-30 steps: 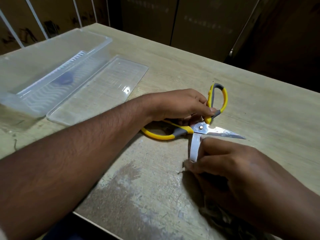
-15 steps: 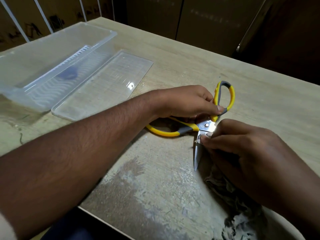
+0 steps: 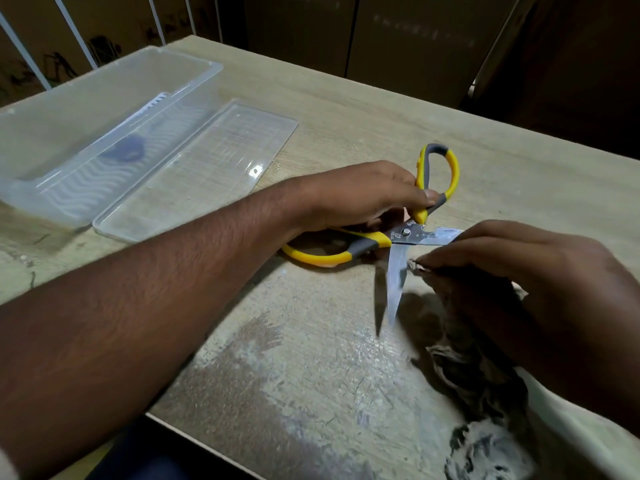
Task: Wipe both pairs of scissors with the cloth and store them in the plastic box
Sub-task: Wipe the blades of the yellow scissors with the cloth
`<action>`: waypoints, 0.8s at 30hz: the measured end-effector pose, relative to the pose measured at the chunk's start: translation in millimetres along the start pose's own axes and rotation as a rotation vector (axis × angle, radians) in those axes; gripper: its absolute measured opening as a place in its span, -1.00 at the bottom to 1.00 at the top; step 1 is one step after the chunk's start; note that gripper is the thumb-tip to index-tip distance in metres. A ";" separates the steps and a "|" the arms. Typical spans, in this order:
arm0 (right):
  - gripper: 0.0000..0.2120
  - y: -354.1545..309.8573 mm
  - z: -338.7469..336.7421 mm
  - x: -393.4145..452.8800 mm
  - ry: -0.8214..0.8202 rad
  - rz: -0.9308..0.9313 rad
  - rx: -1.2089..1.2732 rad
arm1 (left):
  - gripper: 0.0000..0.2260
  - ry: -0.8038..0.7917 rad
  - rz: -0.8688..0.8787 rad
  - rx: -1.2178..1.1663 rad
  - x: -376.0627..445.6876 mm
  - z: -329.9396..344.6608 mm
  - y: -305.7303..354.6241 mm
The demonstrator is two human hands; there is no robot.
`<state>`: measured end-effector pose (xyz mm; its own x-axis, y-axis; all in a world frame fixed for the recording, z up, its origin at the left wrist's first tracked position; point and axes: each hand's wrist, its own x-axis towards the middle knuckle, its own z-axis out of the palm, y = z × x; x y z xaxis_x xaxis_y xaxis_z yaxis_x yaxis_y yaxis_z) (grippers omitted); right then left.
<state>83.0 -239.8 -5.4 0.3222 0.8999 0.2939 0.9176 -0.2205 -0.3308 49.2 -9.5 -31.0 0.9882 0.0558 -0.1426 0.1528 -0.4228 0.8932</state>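
Cloth (image 3: 485, 375): lying bunched just under and behind the right hand, trailing toward the near table edge; one fold is being pinched up against the blade.
Right hand (image 3: 526, 271): curling its fingers around the cloth, fingertips pressing it beside the near blade just below the pivot.
Scissors (image 3: 403, 237): lying spread wide on the table (image 3: 311, 358) between the two hands, one blade pointing toward the person, the other running under the right hand.
Left hand (image 3: 360, 199): gripping the yellow handles, pinning the pair down.
Plastic box (image 3: 86, 133): sitting well apart, beyond the left forearm, with its lid (image 3: 201, 168) just beside it; no scissors visible inside.
Doing it well: probably stroking pivot to tip along the flat, keeping fingers behind the edge, handles held firm.
Changing since half a second ago: the right hand is sitting lower on the near blade, uncovering the pivot and far blade.
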 end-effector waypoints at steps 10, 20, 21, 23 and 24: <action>-0.87 0.9 24.5 3.1 -0.030 -0.018 0.127 | -0.70 -0.038 0.012 -0.007 -2.9 1.7 -4.2; -0.92 -1.5 20.8 1.5 -0.314 -0.063 0.336 | -0.69 -0.039 0.037 0.011 -3.4 -0.4 -3.9; -0.93 -0.4 18.2 0.9 -0.338 -0.071 0.335 | -0.69 -0.039 0.024 -0.017 -3.3 -0.2 -3.9; -0.94 2.8 10.5 1.0 -0.340 -0.081 0.349 | -0.67 -0.032 -0.002 -0.080 -2.5 -0.5 -4.6; -0.93 4.9 6.5 1.2 -0.309 -0.072 0.368 | -0.67 -0.031 -0.004 -0.083 -1.6 -0.5 -5.2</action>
<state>86.4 -237.4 -12.5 0.1258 0.9898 0.0663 0.7737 -0.0560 -0.6310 46.8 -6.9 -35.2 0.9869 0.0287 -0.1586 0.1586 -0.3460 0.9247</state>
